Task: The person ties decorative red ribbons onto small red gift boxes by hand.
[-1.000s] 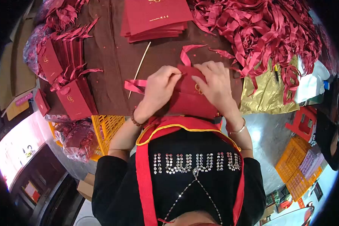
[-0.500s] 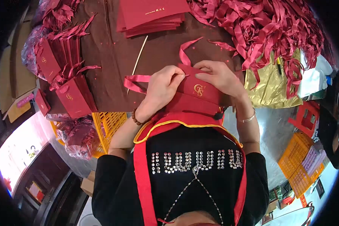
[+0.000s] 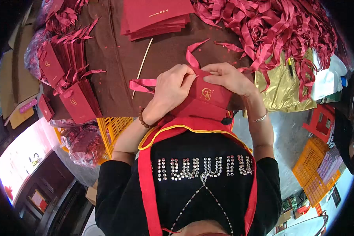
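Note:
A dark red paper gift bag (image 3: 218, 94) with a gold monogram lies at the table's front edge, against my apron. My left hand (image 3: 171, 90) is closed in a pinch at the bag's upper left corner, on a red ribbon (image 3: 142, 83) whose loop sticks out to the left; the fingertips partly hide it. My right hand (image 3: 230, 80) grips the bag's upper edge between thumb and fingers. Another length of ribbon (image 3: 191, 55) stands up from behind the bag's top edge, between my hands.
Flat red bags (image 3: 157, 17) are stacked at the back. Finished bags with ribbons (image 3: 76, 100) stand at left. A thin stick (image 3: 142, 67) lies on the brown tablecloth (image 3: 118, 84). At right are a ribbon heap (image 3: 279, 31) and gold plastic (image 3: 279, 90) with a marker (image 3: 290, 67).
Both hands stay at the bag's top edge. My left fingertips have shifted slightly right and up, and the small ribbon tip seen at them before is now hidden.

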`<state>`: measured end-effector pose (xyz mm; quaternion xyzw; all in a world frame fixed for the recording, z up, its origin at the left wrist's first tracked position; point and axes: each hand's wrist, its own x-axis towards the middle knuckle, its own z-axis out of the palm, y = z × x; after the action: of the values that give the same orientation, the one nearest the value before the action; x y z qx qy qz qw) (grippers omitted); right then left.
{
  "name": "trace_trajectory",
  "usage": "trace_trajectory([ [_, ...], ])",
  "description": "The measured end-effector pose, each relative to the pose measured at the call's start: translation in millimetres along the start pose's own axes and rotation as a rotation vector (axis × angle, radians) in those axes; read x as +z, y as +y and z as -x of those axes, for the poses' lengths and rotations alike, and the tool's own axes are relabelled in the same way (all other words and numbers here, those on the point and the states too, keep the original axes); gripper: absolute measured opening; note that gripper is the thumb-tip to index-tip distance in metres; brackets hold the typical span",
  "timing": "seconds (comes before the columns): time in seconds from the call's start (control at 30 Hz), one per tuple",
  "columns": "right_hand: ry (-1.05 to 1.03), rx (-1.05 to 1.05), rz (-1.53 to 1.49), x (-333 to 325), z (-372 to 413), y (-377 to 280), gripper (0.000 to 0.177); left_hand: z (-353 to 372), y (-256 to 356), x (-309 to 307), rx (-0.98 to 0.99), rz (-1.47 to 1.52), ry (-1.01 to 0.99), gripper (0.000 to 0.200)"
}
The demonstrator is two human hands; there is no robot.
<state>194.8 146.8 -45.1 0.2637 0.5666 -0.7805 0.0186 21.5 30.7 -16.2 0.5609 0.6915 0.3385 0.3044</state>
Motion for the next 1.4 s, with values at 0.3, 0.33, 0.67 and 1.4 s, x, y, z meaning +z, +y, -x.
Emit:
trace_trajectory([
  [0.3,0.005,0.01,0.026,3.7,3.5,-8.0,0.031,-5.8,2.0,0.3,0.08,-0.109,-0.021,0.008],
  [0.33,0.004,0.009,0.025,3.8,3.7,-7.8,0.031,-6.3,2.4,0.0,0.112,-0.136,-0.018,0.008],
  [0.67,0.072,-0.048,0.015,5.1,5.6,0.9,0.031,-12.0,2.7,0.9,0.133,-0.027,-0.071,0.006],
  [1.4,0.159,-0.04,0.333,18.1,17.9,-18.6,0.037,-5.4,30.4,8.1,0.325,-0.52,-0.158,0.019],
])
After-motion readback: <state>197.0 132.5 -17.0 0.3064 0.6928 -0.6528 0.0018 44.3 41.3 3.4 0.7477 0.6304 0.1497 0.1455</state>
